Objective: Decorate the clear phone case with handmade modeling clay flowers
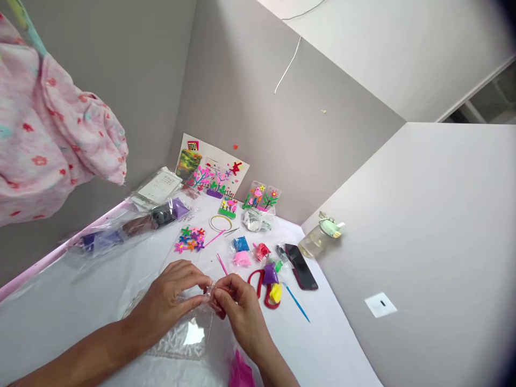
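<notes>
My left hand [173,290] and my right hand [242,306] meet over the table, both pinching a small clear plastic packet [210,290]. Something dark red shows at the packet beneath my right fingers; how much it holds is hidden. Below my left hand lies a transparent sheet or box [177,344] that reflects the light. Just beyond the hands are colourful clay flowers [190,239] and a pink stick [221,264]. To the right of my right hand sit red-handled scissors [272,305], partly covered by a purple packet [270,273] and a yellow lump [276,293].
A phone [301,267], a blue tool [296,302] and a lidded glass jar [318,242] stand or lie on the right. Bagged clay [137,226] runs along the left edge. Decorated cards [270,198] lean at the back wall. Floral cloth [60,134] hangs upper left.
</notes>
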Tool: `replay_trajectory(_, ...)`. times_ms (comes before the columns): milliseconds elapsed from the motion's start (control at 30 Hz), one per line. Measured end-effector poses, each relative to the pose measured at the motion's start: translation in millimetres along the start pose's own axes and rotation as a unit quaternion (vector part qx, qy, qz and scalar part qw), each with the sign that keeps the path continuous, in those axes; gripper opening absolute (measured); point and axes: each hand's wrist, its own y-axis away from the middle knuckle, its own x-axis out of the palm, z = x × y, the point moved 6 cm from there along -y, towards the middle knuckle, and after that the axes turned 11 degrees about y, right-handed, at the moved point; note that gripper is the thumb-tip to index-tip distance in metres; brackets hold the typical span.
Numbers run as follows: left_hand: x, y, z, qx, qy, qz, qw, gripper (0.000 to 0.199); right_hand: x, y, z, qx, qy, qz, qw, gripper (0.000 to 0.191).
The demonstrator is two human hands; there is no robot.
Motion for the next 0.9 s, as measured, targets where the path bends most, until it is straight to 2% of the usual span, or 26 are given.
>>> replay_trajectory(133, 4.8, -0.2, 4.0, -0.025, 0.006, 0.037, 0.999, 0.017, 1.5, -0.7, -4.2, 0.005, -0.072, -0.001, 0.997, 0.036)
replay_trajectory(233, 7.5, -1.4, 2.1, -0.068, 0.057, 0.055, 0.994, 0.019, 0.5, -0.9, -4.0, -0.003, -0.059, 0.002, 0.998, 0.039)
replay_trajectory(333, 9.3, -1.6, -4.8, -0.082, 0.081, 0.056, 0.992, 0.015, -0.6, -0.8, -3.0, -0.011, -0.04, 0.003, 0.999, 0.037)
replay_trajectory(533, 12.1, -1.4, -18.7, -0.018, 0.01, 0.043, 0.999, 0.008, 2.4, 0.7, -0.3, -0.016, -0.027, 0.016, 0.999, 0.028)
replay_trajectory(633, 12.4, -1.9, -22.2, 0.017, -0.038, 0.034, 0.999, 0.012, 5.8, 0.9, 0.2, -0.021, -0.024, 0.037, 0.999, 0.023)
replay_trajectory(733, 12.4, -1.3, -22.6, 0.024, -0.059, 0.03, 0.998, 0.016, 8.1, 0.5, -0.5, -0.023, -0.025, 0.046, 0.998, 0.019)
replay_trajectory(800, 11.7, -1.1, -20.9, 0.0, -0.049, 0.029, 0.998, 0.017, 8.2, 0.4, -1.0, -0.017, -0.016, 0.052, 0.998, 0.018)
replay_trajectory(900, 6.2, -2.8, -13.4, -0.095, 0.016, 0.016, 0.995, 0.014, 3.2, 1.6, 1.6, -0.011, 0.007, 0.069, 0.998, 0.015)
